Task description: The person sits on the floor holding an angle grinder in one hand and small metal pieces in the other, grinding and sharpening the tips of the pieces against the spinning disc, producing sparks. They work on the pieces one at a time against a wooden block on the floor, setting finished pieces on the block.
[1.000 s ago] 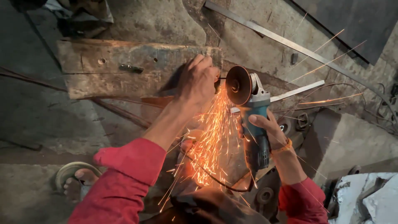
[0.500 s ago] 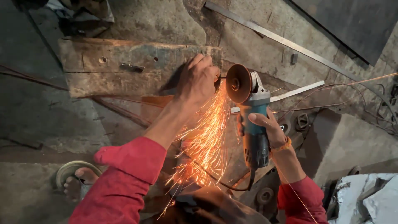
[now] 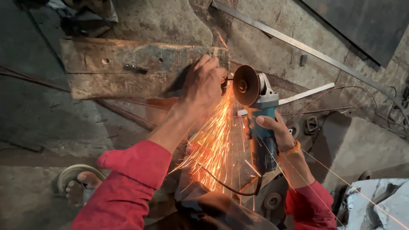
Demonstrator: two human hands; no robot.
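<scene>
While sparks (image 3: 213, 145) fly, right hand (image 3: 272, 130) fingers wrapped round blue angle grinder (image 3: 257, 115), left hand (image 3: 204, 83) fingers pinching small workpiece, barely visible.

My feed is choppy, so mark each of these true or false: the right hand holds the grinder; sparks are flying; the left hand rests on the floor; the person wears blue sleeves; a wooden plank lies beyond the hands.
1. The right hand holds the grinder. True.
2. Sparks are flying. True; they stream down from the disc toward the person.
3. The left hand rests on the floor. False; it is clenched on a small piece right beside the disc.
4. The sleeves are blue. False; the sleeve is red.
5. A wooden plank lies beyond the hands. True.
</scene>
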